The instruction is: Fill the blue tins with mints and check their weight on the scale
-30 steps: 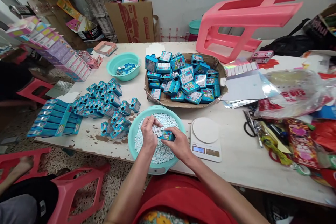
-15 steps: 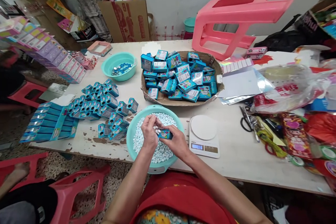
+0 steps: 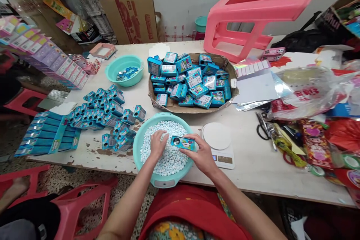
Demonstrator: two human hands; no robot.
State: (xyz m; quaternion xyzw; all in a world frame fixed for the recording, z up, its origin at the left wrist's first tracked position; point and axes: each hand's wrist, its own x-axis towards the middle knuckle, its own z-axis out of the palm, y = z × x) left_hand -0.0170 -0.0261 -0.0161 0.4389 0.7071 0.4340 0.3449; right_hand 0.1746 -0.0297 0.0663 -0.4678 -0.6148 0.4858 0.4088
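Note:
My right hand [image 3: 201,152] holds a small blue candy box [image 3: 184,143] between thumb and fingers. The box lies on its side, printed "Caramelo Macizo", with a round dark hole at its left end. Beneath both hands is a turquoise basin [image 3: 137,152] filled with small pale candies [image 3: 171,165]. My left hand [image 3: 158,144] is over the candies at the basin's left side, thumb and fingers loosely apart, with nothing visible in it. Just right of the basin stands a white kitchen scale [image 3: 218,137], partly behind my right hand.
A cardboard tray [image 3: 194,109] heaped with blue boxes lies behind the basin. More boxes [image 3: 112,108] stand at left, near a second turquoise basin [image 3: 109,73] holding blue and silver discs. Scissors [image 3: 263,127] and plastic bags [image 3: 306,90] lie at right. A pink stool [image 3: 253,17] rests at the back.
My left hand has moved away from the candy box and down toward the candies, no longer showing the candies it held. My right hand has shifted slightly right, turning the box's label upward.

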